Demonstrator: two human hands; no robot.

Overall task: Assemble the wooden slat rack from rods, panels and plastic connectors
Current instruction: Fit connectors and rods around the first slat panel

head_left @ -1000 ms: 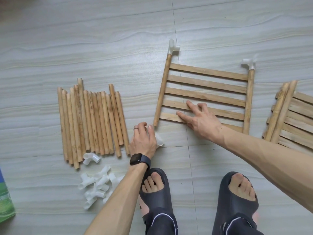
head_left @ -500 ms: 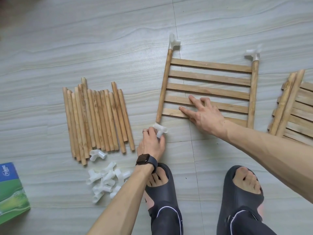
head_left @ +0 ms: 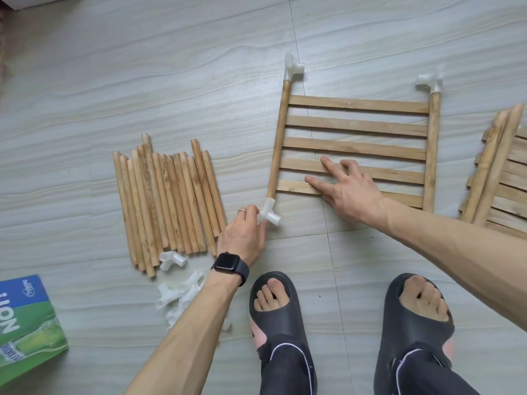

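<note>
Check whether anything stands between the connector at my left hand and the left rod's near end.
Nothing visible does. The white connector, pinched by the left hand, already sits on the near end of the left rod. The right hand presses the slat panel.

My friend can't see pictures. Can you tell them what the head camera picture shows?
A person's left hand holds a white plastic connector at the near left corner of a wooden slat panel lying on the floor, while the right hand presses flat on its slats. A row of wooden rods and a pile of spare connectors lie to the left.
</note>
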